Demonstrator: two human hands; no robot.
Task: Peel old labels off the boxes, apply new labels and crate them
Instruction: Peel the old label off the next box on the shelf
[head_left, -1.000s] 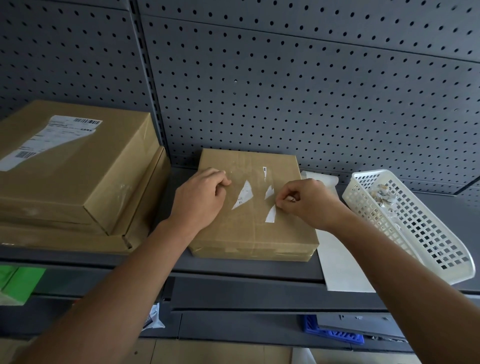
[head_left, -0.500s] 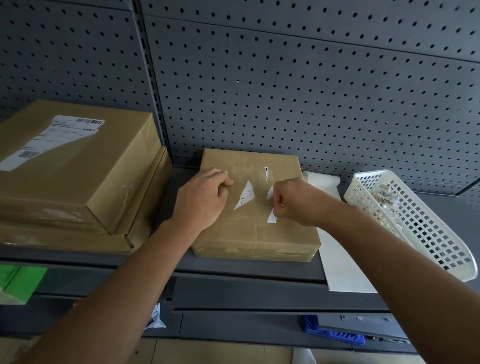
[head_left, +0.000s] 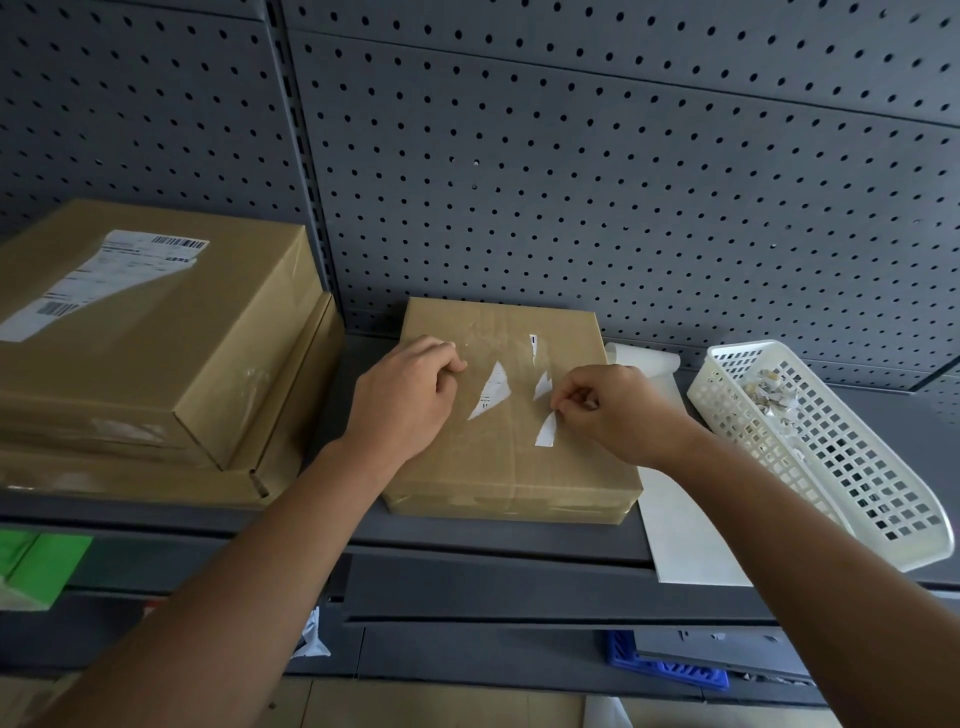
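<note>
Cardboard box (head_left: 511, 452) lies flat on the grey shelf (head_left: 493, 535), its far edge near the pegboard (head_left: 571, 182), with torn white label scraps (head_left: 491, 389) stuck to its top. The right hand (head_left: 618, 410) pinches the tip of one scrap (head_left: 546, 430) between thumb and fingertips, while the left hand (head_left: 405, 395) rests on the box top with fingers curled under, gripping nothing visible. A labelled box (head_left: 145, 332) is stacked to the left; a white sheet (head_left: 685, 530) and a white basket (head_left: 883, 519) of paper bits lie to the right.

Only the person's two arms are in view. The left hand (head_left: 402, 400) and the right hand (head_left: 618, 410) are bare, and the left forearm (head_left: 260, 551) and the right forearm (head_left: 779, 519) are bare down to the picture's lower edge.
</note>
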